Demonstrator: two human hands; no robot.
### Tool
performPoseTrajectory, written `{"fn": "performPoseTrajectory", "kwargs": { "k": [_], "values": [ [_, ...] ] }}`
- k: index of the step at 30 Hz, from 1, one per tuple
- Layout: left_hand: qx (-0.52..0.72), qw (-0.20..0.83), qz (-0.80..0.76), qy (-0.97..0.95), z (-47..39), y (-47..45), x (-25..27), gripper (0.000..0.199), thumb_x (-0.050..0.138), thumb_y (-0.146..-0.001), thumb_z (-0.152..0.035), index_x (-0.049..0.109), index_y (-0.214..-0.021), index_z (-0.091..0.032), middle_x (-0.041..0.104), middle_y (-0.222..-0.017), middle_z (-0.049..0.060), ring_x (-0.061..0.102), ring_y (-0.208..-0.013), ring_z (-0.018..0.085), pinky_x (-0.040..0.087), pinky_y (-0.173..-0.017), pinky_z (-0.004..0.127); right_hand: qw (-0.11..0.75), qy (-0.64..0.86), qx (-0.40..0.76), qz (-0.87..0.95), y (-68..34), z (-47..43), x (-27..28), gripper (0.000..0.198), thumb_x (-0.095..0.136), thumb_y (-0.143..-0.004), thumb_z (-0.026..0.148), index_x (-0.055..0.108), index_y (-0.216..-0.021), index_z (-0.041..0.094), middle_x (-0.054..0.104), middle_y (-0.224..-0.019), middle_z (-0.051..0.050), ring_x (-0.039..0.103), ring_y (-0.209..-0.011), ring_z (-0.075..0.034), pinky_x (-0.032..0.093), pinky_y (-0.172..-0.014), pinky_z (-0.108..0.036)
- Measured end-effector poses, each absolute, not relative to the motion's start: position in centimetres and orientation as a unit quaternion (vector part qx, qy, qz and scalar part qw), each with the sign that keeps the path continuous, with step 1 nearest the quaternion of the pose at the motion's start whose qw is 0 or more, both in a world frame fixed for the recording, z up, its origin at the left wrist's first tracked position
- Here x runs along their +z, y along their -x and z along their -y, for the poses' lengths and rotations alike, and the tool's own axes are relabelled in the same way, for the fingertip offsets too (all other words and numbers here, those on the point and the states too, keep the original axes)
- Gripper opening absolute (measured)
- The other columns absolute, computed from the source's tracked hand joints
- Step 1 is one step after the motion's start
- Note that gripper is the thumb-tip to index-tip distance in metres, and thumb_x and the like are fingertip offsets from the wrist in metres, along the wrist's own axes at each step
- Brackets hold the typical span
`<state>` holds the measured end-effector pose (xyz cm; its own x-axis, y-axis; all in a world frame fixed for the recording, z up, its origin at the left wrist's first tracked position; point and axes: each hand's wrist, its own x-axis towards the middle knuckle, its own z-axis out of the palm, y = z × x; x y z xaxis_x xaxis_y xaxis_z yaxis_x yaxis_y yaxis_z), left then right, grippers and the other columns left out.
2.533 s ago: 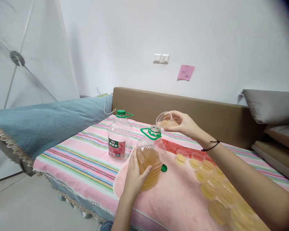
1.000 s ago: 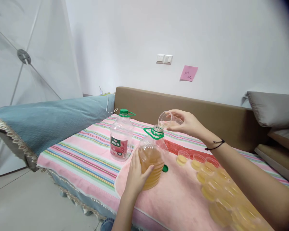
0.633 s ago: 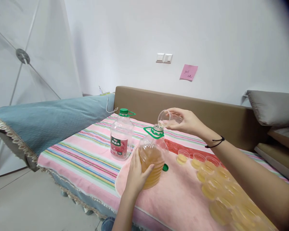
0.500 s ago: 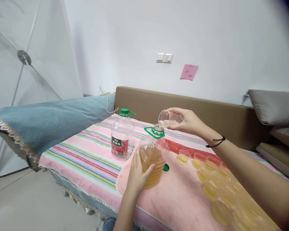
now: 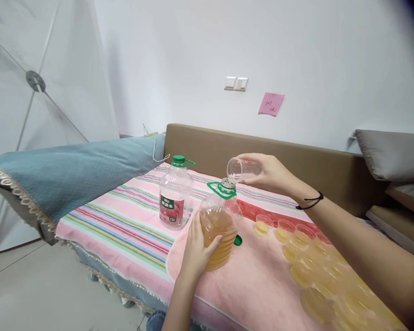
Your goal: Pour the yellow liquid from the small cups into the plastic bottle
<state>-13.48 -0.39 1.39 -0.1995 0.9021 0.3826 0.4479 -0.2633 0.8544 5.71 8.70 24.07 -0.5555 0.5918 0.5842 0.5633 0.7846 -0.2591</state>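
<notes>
My left hand (image 5: 199,248) is wrapped round the lower side of a large clear plastic bottle (image 5: 221,230), partly filled with amber liquid. Its mouth is uncapped, with a green carry handle (image 5: 221,189) round the neck. Above that mouth, my right hand (image 5: 271,172) grips a clear plastic cup (image 5: 244,169), tipped on its side with its rim at the bottle's opening. Little or no liquid shows in the cup. On the pink mat beside the bottle lies a green cap (image 5: 238,240). Several clear cups (image 5: 301,271) of yellow liquid stand under my right forearm.
A capped, seemingly empty bottle (image 5: 175,197) with a red and green label stands at the left on the striped cloth (image 5: 124,220). Behind runs a brown backrest (image 5: 296,154). A blue-covered armrest (image 5: 79,170) is at left, grey cushions (image 5: 393,154) at right.
The cup in my right hand has tipped slightly further, with its base raised over the bottle mouth. My left hand and the bottle have stayed in place.
</notes>
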Motion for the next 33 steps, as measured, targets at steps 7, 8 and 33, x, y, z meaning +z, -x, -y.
{"fn": "performPoseTrajectory", "kwargs": {
  "k": [7, 8, 33],
  "values": [
    [0.526, 0.218, -0.571, -0.592, 0.3, 13.5, 1.3, 0.091, 0.057, -0.085, -0.057, 0.015, -0.156, -0.019, 0.019, -0.164, 0.012, 0.017, -0.153, 0.023, 0.015, -0.128, 0.046, 0.298, 0.32, -0.064, 0.897, -5.3, -8.7, 24.8, 0.048, 0.08, -0.067, 0.019, 0.072, -0.113, 0.022, 0.074, -0.116, -0.006, 0.068, -0.103, -0.029, 0.054, -0.088, -0.042],
    [0.525, 0.219, -0.571, -0.592, 0.3, 13.5, 1.3, 0.091, 0.057, -0.085, -0.058, 0.014, -0.156, -0.018, 0.02, -0.164, 0.012, 0.017, -0.153, 0.023, 0.015, -0.128, 0.046, 0.292, 0.314, -0.075, 0.9, -5.2, -8.8, 24.9, 0.048, 0.08, -0.067, 0.019, 0.071, -0.114, 0.023, 0.074, -0.116, -0.007, 0.068, -0.103, -0.03, 0.053, -0.088, -0.042],
    [0.534, 0.213, -0.56, -0.596, 0.5, 13.5, 1.6, 0.09, 0.058, -0.086, -0.057, 0.015, -0.156, -0.02, 0.02, -0.163, 0.014, 0.017, -0.153, 0.026, 0.017, -0.127, 0.048, 0.205, 0.191, -0.166, 0.945, -3.9, -9.4, 26.4, 0.044, 0.068, -0.079, 0.015, 0.069, -0.121, 0.029, 0.07, -0.121, -0.005, 0.056, -0.115, -0.029, 0.037, -0.1, -0.046]
  ]
}}
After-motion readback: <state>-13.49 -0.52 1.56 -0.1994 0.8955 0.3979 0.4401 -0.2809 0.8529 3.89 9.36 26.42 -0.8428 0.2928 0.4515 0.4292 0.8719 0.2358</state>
